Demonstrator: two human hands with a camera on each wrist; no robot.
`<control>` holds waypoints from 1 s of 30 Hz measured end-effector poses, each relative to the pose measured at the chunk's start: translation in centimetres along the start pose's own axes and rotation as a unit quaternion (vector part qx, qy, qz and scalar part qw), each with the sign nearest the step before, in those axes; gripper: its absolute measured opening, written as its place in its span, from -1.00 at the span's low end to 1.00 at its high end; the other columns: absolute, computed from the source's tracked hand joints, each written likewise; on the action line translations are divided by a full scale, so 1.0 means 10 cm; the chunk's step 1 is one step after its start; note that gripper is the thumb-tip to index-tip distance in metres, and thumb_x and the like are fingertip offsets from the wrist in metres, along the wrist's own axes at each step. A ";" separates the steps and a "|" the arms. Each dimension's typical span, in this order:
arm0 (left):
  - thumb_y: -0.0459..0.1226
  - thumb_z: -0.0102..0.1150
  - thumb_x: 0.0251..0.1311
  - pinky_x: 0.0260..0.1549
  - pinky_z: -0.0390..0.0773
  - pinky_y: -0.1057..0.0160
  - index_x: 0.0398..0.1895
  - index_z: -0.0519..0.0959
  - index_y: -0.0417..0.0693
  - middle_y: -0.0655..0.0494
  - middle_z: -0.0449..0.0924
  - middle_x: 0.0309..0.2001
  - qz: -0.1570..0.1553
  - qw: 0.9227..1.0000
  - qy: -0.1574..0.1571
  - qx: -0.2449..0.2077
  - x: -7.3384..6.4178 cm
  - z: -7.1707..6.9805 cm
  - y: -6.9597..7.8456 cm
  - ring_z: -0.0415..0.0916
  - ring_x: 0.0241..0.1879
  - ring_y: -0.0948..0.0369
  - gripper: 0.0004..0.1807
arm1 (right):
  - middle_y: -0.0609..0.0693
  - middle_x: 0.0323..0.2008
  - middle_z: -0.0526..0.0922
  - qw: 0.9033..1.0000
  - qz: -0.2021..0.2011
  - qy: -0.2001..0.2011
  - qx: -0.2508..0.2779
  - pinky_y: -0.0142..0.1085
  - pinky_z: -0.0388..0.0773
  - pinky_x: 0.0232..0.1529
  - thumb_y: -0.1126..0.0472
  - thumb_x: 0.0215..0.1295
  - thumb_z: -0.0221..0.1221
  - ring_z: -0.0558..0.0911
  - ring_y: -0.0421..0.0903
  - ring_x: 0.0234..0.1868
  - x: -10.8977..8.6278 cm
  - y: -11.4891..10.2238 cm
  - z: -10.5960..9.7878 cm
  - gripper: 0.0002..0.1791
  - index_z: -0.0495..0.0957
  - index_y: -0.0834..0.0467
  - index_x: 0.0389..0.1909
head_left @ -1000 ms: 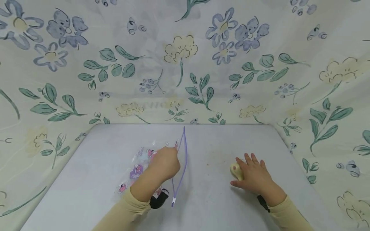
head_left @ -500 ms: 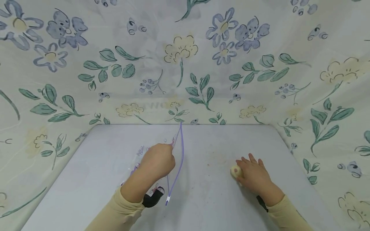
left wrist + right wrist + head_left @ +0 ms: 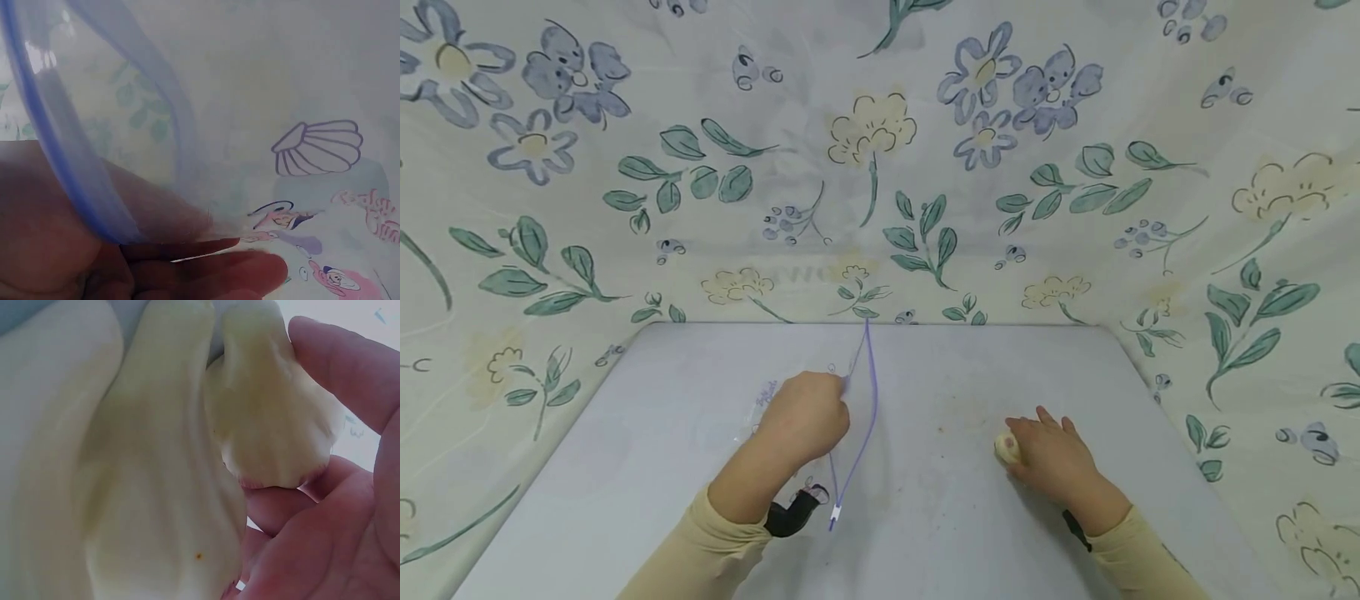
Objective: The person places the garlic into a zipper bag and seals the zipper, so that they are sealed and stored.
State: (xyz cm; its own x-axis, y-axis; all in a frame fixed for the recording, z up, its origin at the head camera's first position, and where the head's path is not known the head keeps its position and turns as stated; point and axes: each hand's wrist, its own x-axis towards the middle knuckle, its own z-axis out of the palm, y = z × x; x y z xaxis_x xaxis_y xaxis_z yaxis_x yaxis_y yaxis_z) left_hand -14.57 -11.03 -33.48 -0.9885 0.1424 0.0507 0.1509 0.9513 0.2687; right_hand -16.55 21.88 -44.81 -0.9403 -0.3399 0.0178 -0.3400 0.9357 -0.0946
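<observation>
My left hand (image 3: 805, 417) pinches a clear plastic zip bag (image 3: 319, 206) by one side of its mouth. Purple edging (image 3: 872, 392) runs along that mouth, which gapes toward the right. A shell and pink cartoon figures are printed on the film. At the right, my right hand (image 3: 1056, 458) grips a pale cream, garlic-like bulb (image 3: 1007, 448) with a pinkish end. In the right wrist view, thumb and fingers lie round this bulb (image 3: 275, 419), and more pale, ridged pieces (image 3: 156, 462) fill the near left. The palm hides much of them from the head view.
A white slider (image 3: 836, 513) sits at the near end of the bag's mouth. Both hands work over a white table (image 3: 940, 533) with small specks on it. Floral cloth (image 3: 880, 167) stands behind the table and along both sides.
The left hand has drawn the bag slightly left, and the bag's mouth has swung with it. Spread at first, the right hand's fingers have closed in round the pale bulb.
</observation>
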 end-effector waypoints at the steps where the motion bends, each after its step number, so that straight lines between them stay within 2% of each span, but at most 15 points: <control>1: -0.44 -0.13 0.09 -0.43 0.58 0.17 -0.09 0.62 -0.27 -0.14 0.67 -0.16 0.001 1.000 0.002 -0.002 0.00 -0.01 -0.01 0.56 -0.37 0.10 -0.62 | 0.13 0.12 0.57 1.000 -0.001 0.001 -0.001 0.35 0.20 0.18 0.02 0.01 0.37 0.34 0.28 0.30 0.00 0.00 0.00 -0.29 0.42 0.16 0.21; 3: -0.45 -0.18 0.12 -0.27 0.60 0.14 0.03 0.57 -0.28 -0.17 0.63 -0.05 0.006 1.000 0.004 -0.004 0.01 -0.04 -0.03 0.59 -0.22 0.09 -0.56 | 0.15 0.13 0.56 1.000 -0.002 0.002 0.000 0.35 0.20 0.17 0.03 0.01 0.37 0.34 0.28 0.30 0.00 0.00 0.00 -0.29 0.42 0.16 0.21; 7: -0.47 -0.30 0.19 -0.48 0.55 0.19 0.30 0.31 -0.29 -0.21 0.48 0.17 0.007 0.998 -0.024 -0.061 0.02 -0.12 -0.09 0.48 -0.49 0.14 -0.45 | 0.19 0.14 0.54 1.000 -0.003 0.002 0.008 0.34 0.21 0.17 0.04 0.01 0.36 0.34 0.28 0.29 -0.01 -0.01 -0.01 -0.29 0.41 0.16 0.22; 9: -0.47 -0.36 0.22 -0.61 0.38 0.28 0.38 0.18 -0.27 -0.18 0.36 0.28 0.007 0.995 -0.039 -0.093 0.02 -0.18 -0.12 0.30 -0.55 0.20 -0.40 | 0.20 0.14 0.54 1.000 -0.003 0.002 0.012 0.34 0.21 0.17 0.05 0.01 0.36 0.35 0.28 0.29 -0.01 -0.01 -0.01 -0.30 0.41 0.16 0.22; 12: -0.45 -0.41 0.24 -0.64 0.33 0.30 0.44 0.06 -0.20 -0.11 0.18 0.40 0.006 0.991 -0.056 -0.123 0.01 -0.28 -0.14 0.20 -0.62 0.22 -0.37 | 0.20 0.14 0.53 1.000 -0.002 0.001 0.015 0.34 0.21 0.18 0.05 0.02 0.35 0.36 0.27 0.29 0.00 -0.01 0.00 -0.30 0.41 0.16 0.22; 14: -0.45 -0.41 0.22 -0.62 0.33 0.29 0.45 0.03 -0.19 -0.15 0.28 0.34 0.008 0.991 -0.056 -0.122 0.00 -0.33 -0.15 0.19 -0.64 0.23 -0.35 | 0.20 0.15 0.53 1.000 -0.001 0.000 0.015 0.34 0.21 0.18 0.05 0.02 0.36 0.36 0.27 0.29 0.00 -0.01 0.00 -0.29 0.41 0.16 0.22; 15: -0.46 -0.41 0.21 -0.63 0.33 0.28 0.45 0.02 -0.19 -0.16 0.28 0.34 0.008 0.991 -0.055 -0.120 0.00 -0.36 -0.15 0.12 -0.68 0.22 -0.35 | 0.20 0.15 0.53 1.000 -0.001 0.000 0.015 0.34 0.21 0.18 0.05 0.02 0.36 0.36 0.27 0.29 0.00 -0.01 0.00 -0.29 0.41 0.16 0.22; 18: -0.45 -0.42 0.21 -0.61 0.34 0.27 0.45 0.02 -0.19 -0.16 0.28 0.34 0.006 0.992 -0.054 -0.115 0.01 -0.43 -0.16 0.12 -0.69 0.21 -0.34 | 0.21 0.15 0.53 1.000 0.000 -0.002 0.018 0.34 0.21 0.18 0.05 0.02 0.35 0.36 0.27 0.29 -0.01 -0.01 -0.01 -0.29 0.40 0.16 0.22; 20: -0.44 -0.41 0.23 -0.47 0.41 0.26 0.44 0.06 -0.20 -0.10 0.17 0.40 0.014 0.993 -0.046 -0.107 0.01 -0.48 -0.18 0.37 -0.51 0.18 -0.37 | 0.21 0.15 0.53 1.000 0.000 -0.002 0.020 0.33 0.21 0.18 0.05 0.02 0.35 0.36 0.26 0.29 -0.01 -0.01 -0.01 -0.29 0.40 0.16 0.22; 22: -0.42 -0.42 0.26 -0.33 0.44 0.21 0.43 0.10 -0.19 -0.05 0.15 0.42 0.020 0.993 -0.045 -0.110 0.01 -0.52 -0.20 0.49 -0.24 0.14 -0.39 | 0.21 0.15 0.53 1.000 0.000 -0.003 0.023 0.33 0.21 0.18 0.05 0.02 0.35 0.36 0.26 0.29 0.00 -0.01 -0.01 -0.29 0.40 0.16 0.22; 23: -0.42 -0.41 0.27 -0.22 0.48 0.17 0.42 0.12 -0.19 -0.03 0.15 0.42 0.025 0.993 -0.041 -0.112 0.00 -0.55 -0.22 0.51 -0.08 0.11 -0.40 | 0.21 0.15 0.53 1.000 0.000 -0.003 0.024 0.33 0.21 0.18 0.05 0.02 0.35 0.36 0.26 0.29 0.00 -0.01 -0.01 -0.29 0.40 0.16 0.22; 25: -0.41 -0.40 0.28 -0.13 0.42 0.18 0.40 0.15 -0.20 -0.02 0.17 0.41 0.036 0.992 -0.034 -0.114 0.00 -0.60 -0.24 0.38 0.16 0.12 -0.43 | 0.21 0.15 0.53 1.000 0.000 -0.003 0.026 0.33 0.21 0.18 0.05 0.02 0.34 0.36 0.26 0.28 0.00 -0.01 0.00 -0.30 0.40 0.16 0.22; 26: -0.41 -0.39 0.29 -0.11 0.42 0.18 0.40 0.16 -0.20 -0.01 0.17 0.41 0.039 0.991 -0.035 -0.121 0.00 -0.63 -0.25 0.35 0.21 0.12 -0.43 | 0.21 0.15 0.53 1.000 0.000 -0.004 0.027 0.33 0.22 0.17 0.05 0.02 0.35 0.36 0.26 0.28 0.00 0.00 0.00 -0.30 0.40 0.16 0.22; 27: -0.40 -0.38 0.30 -0.17 0.46 0.18 0.40 0.16 -0.20 -0.01 0.17 0.41 0.042 0.990 -0.037 -0.128 0.00 -0.65 -0.27 0.43 0.11 0.09 -0.44 | 0.21 0.15 0.53 1.000 0.000 -0.004 0.027 0.33 0.22 0.17 0.05 0.02 0.35 0.36 0.26 0.28 0.00 0.00 0.00 -0.30 0.40 0.16 0.22; 30: -0.37 -0.33 0.34 -0.26 0.50 0.20 0.40 0.16 -0.18 -0.04 0.22 0.39 0.047 0.984 -0.054 -0.164 0.01 -0.73 -0.30 0.49 0.05 0.08 -0.46 | 0.21 0.14 0.53 1.000 -0.001 -0.003 0.028 0.34 0.22 0.17 0.05 0.03 0.34 0.37 0.27 0.28 0.00 0.00 0.00 -0.30 0.40 0.17 0.22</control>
State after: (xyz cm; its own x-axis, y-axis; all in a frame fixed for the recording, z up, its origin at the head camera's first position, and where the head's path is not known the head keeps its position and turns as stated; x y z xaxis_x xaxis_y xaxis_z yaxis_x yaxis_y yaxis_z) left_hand -15.10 -15.87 -27.25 -0.9628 0.2702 -0.0068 0.2194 0.7959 0.5643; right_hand -16.57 21.91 -44.81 -0.9396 -0.3421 0.0116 -0.3399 0.9285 -0.1496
